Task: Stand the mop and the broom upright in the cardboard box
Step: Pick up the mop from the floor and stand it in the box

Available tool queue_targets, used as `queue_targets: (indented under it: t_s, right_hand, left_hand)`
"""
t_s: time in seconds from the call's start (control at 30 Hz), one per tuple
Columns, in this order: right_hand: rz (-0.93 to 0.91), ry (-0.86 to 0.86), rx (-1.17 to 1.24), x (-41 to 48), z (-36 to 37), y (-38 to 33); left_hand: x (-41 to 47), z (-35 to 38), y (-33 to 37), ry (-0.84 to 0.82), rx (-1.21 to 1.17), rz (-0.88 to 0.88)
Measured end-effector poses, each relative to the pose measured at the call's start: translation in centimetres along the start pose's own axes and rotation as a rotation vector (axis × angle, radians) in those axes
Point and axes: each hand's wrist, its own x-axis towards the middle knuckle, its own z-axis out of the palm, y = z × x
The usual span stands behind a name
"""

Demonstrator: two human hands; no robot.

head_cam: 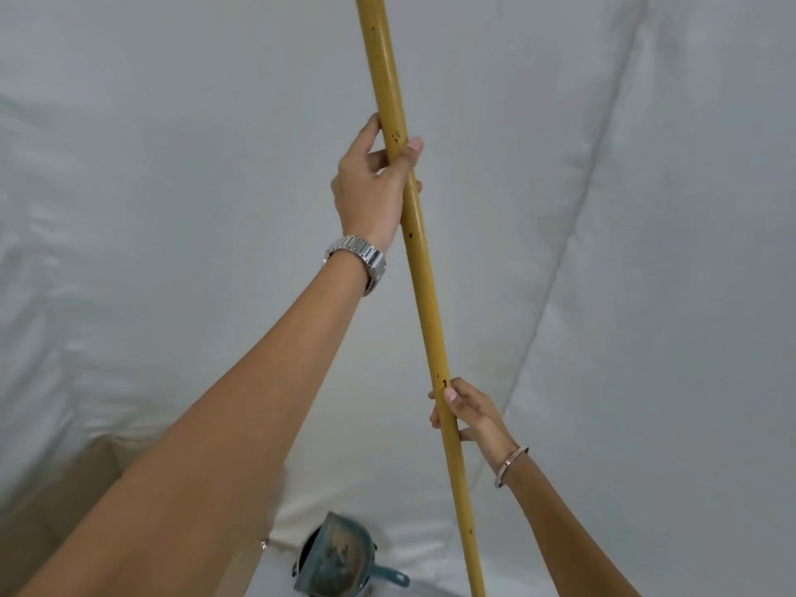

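Note:
A long yellow pole (424, 295), the handle of the mop or the broom, runs nearly upright from the top edge down to the bottom edge; its head is out of view, so I cannot tell which it is. My left hand (374, 183), with a metal watch on the wrist, grips the pole high up. My right hand (467, 413), wearing a thin bracelet, holds it lower down. The cardboard box (64, 501) shows at the lower left, partly hidden behind my left forearm.
A blue dustpan (340, 558) with a dirty pan lies on the white floor covering near the bottom centre, just right of the box. White sheeting (646, 209) covers the walls and floor all around.

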Motion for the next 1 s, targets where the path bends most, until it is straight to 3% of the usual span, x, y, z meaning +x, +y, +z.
queue_targets:
  t_s: [0.27, 0.5, 1.0]
  right_hand:
    - [-0.071, 0.009, 0.109, 2.0, 8.5, -3.8]
    - [-0.047, 0.001, 0.200, 3.8, 20.1, -5.7]
    - [0.028, -0.144, 0.309, 15.1, 42.5, -5.3]
  left_hand:
    - [1.9, -6.1, 4.6, -0.139, 0.034, 0.082]
    - [5.1, -16.1, 6.0, -0.310, 0.091, 0.031]
    - [15.0, -36.4, -0.2, -0.326, 0.179, -0.047]
